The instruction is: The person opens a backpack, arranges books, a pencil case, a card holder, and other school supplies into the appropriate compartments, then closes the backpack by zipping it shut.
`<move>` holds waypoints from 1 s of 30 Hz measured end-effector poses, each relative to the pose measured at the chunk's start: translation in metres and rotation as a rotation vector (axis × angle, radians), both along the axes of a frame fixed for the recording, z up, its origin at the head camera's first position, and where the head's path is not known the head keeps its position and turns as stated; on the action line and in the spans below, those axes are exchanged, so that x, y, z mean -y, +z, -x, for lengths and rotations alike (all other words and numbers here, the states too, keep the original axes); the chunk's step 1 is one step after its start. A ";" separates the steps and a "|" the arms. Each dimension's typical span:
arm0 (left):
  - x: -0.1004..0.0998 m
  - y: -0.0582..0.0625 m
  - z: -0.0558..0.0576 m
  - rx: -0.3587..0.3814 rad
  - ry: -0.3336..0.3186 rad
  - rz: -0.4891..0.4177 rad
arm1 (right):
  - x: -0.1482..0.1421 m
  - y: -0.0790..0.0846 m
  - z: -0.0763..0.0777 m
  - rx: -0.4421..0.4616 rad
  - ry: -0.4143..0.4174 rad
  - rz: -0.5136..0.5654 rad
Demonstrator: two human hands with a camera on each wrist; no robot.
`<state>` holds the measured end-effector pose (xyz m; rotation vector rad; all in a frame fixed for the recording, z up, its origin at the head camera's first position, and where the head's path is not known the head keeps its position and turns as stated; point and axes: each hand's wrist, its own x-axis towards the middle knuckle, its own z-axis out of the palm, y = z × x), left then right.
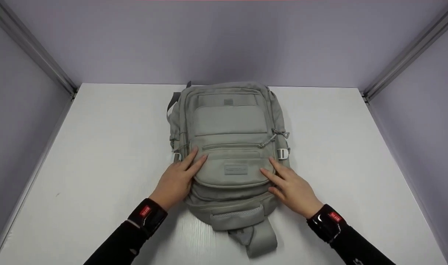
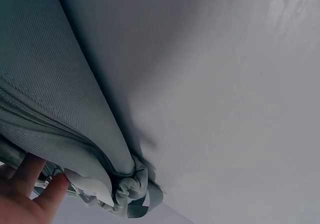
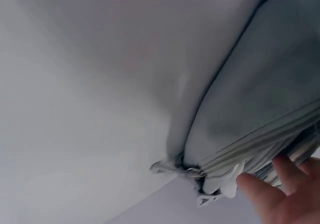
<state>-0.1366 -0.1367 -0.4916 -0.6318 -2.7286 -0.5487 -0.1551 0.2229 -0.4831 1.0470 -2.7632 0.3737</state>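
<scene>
A grey-green backpack (image 1: 229,121) lies on its back on the white table, its top toward the far wall. My left hand (image 1: 174,182) rests on the left edge of its front pocket, fingers extended. On the pocket's right edge lies my right hand (image 1: 295,189), its fingers spread and fairly straight. Between the hands is a rectangular label patch (image 1: 235,169). A zipper (image 1: 231,146) with a cord pull runs across above them. In the left wrist view, the left fingertips (image 2: 59,184) touch the bag's side; the right wrist view shows the right fingers (image 3: 260,189) against it.
The white table (image 1: 117,147) carries the bag, with pale walls at the back and sides. Grey webbing straps (image 1: 262,239) trail from the bag's near end. A white buckle (image 1: 283,154) sits on its right side, and a dark strap (image 1: 173,100) loops out at upper left.
</scene>
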 end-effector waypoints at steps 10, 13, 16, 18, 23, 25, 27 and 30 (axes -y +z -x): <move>-0.034 0.011 -0.014 -0.003 -0.008 0.031 | -0.009 0.030 0.051 0.052 -0.132 -0.258; -0.049 0.016 -0.016 0.048 -0.033 0.035 | -0.006 0.037 0.067 0.072 -0.182 -0.326; -0.061 0.020 -0.014 0.117 -0.059 0.048 | 0.000 0.044 0.083 0.127 -0.227 -0.360; -0.067 0.023 -0.013 0.152 -0.071 0.068 | 0.002 0.047 0.092 0.176 -0.260 -0.364; -0.059 0.035 -0.001 0.053 -0.049 0.045 | 0.008 0.053 0.093 0.237 -0.305 -0.265; -0.046 0.040 0.009 -0.017 -0.003 0.009 | 0.013 0.056 0.082 0.213 -0.272 -0.188; -0.031 0.042 0.022 -0.029 0.054 -0.015 | 0.023 0.057 0.064 0.173 -0.197 -0.122; -0.010 0.043 0.041 0.116 0.136 -0.007 | 0.043 0.060 0.030 0.144 -0.047 -0.092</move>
